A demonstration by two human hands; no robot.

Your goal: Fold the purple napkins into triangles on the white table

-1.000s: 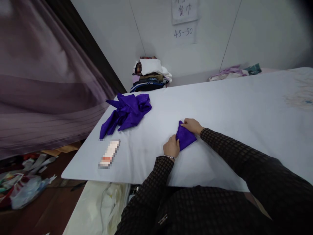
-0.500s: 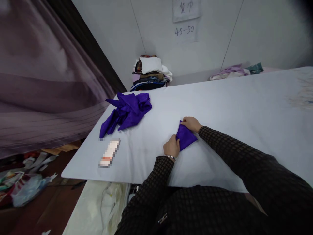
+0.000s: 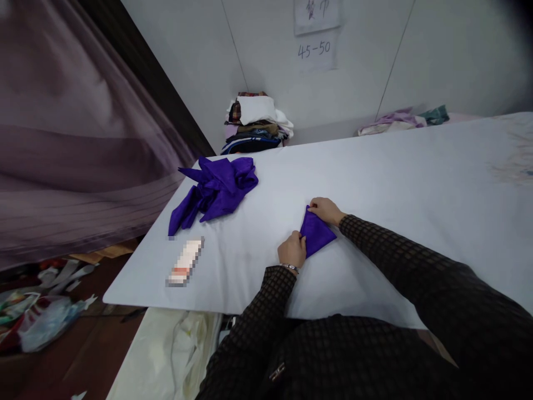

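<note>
A purple cloth napkin [image 3: 318,234], folded into a small triangle, lies on the white-covered table [image 3: 391,183] in front of me. My left hand [image 3: 292,249], with a bracelet at the wrist, pinches its left edge near the lower corner. At the upper corner, the fingers of my right hand [image 3: 325,211] are closed on the fabric. Farther left is a crumpled heap of purple cloth [image 3: 222,186], apart from both hands.
A blurred-out flat object [image 3: 185,262] lies near the table's left edge. Folded clothes [image 3: 254,125] are stacked against the wall, and more cloths [image 3: 395,119] lie at the back right. A mauve curtain [image 3: 83,128] hangs left; bags [image 3: 50,322] sit on the floor.
Almost nothing differs. Both hands keep their grip on the folded napkin, and the view has shifted very slightly.
</note>
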